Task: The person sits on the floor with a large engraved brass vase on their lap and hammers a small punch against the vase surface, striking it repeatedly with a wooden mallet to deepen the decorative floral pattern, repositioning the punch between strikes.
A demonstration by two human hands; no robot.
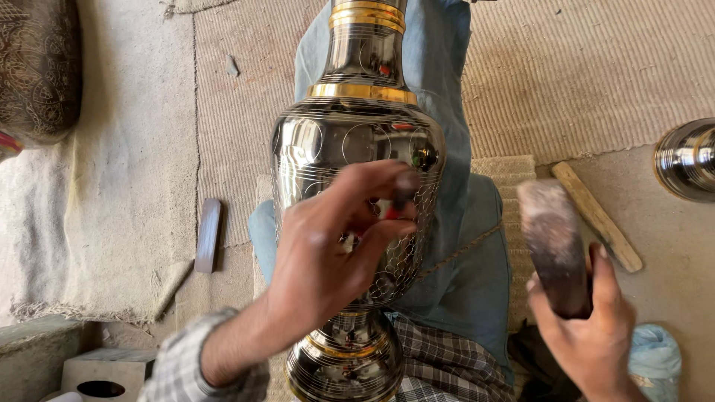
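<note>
A large dark metal vase [350, 141] with gold bands and engraved circles lies lengthwise on blue cloth [454, 283] over my lap. My left hand [335, 253] rests on its belly, fingers pinched around a small thin tool whose tip touches the engraved surface. My right hand [588, 327] is raised to the right of the vase and grips a worn wooden mallet [553, 242], blurred by motion.
A flat wooden stick [599, 216] lies on the mat to the right. Another shiny metal vessel [689, 160] sits at the right edge, a dark engraved one [37, 67] top left. A small dark bar [208, 234] lies on the left.
</note>
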